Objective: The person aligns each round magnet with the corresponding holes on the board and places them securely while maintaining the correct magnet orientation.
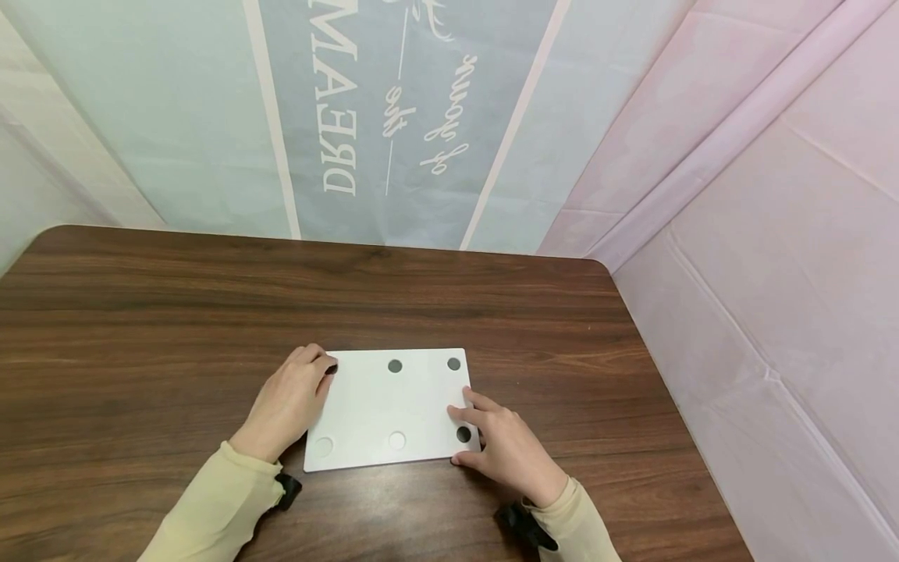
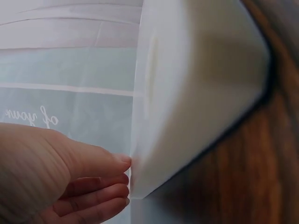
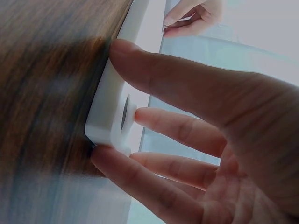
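A flat white board [image 1: 393, 402] lies on the brown wood-grain table, with dark round spots along its far side and at the near right corner. Two pale circles mark its near side. At the far left corner my left hand [image 1: 289, 404] holds the board, fingertips beside a dark spot [image 1: 332, 368] they partly cover. In the left wrist view, its thumb [image 2: 122, 159] and curled fingers meet at the board's edge. My right hand [image 1: 507, 446] grips the near right corner. Its thumb [image 3: 128, 56] presses the near edge while other fingers bend over the right side, around another dark spot [image 1: 463, 434].
The wooden table [image 1: 211, 297] extends well past the board on all sides. Behind it hangs a blue-grey cloth [image 1: 393, 117] with mirrored white lettering, and a pale pink cloth [image 1: 772, 273] hangs at the right. Black straps [image 1: 288, 492] circle both wrists.
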The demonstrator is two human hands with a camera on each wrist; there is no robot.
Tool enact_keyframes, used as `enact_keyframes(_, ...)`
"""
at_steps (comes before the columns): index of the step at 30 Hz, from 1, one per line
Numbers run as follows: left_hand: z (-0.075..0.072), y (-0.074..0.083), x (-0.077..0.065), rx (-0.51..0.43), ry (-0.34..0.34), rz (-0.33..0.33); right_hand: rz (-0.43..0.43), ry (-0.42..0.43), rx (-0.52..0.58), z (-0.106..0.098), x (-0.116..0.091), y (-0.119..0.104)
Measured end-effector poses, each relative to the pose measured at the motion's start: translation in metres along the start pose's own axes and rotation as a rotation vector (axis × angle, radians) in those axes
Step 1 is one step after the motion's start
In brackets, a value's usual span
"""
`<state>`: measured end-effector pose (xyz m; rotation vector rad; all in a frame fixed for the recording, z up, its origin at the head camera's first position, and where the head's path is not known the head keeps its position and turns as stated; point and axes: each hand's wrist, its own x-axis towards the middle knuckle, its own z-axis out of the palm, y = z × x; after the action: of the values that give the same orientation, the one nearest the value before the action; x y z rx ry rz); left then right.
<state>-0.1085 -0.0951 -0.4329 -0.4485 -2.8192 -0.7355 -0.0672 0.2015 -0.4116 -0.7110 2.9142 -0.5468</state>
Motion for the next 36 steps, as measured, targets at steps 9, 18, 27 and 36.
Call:
enact_keyframes(9, -0.008, -0.006, -0.009, 0.045, 0.017, -0.003, 0.004, -0.009, 0.002, 0.001, 0.0, 0.001)
enact_keyframes(18, -0.012, -0.007, -0.015, 0.084, 0.013, -0.029, 0.003, -0.023, -0.001, -0.001, -0.001, -0.001)
enact_keyframes(27, -0.02, -0.009, -0.022, 0.114, -0.001, -0.073, 0.003, -0.013, -0.003, 0.0, 0.0, 0.0)
enact_keyframes(36, -0.026, -0.015, -0.03, 0.15, -0.039, -0.129, -0.002, -0.003, -0.012, 0.001, -0.001, 0.0)
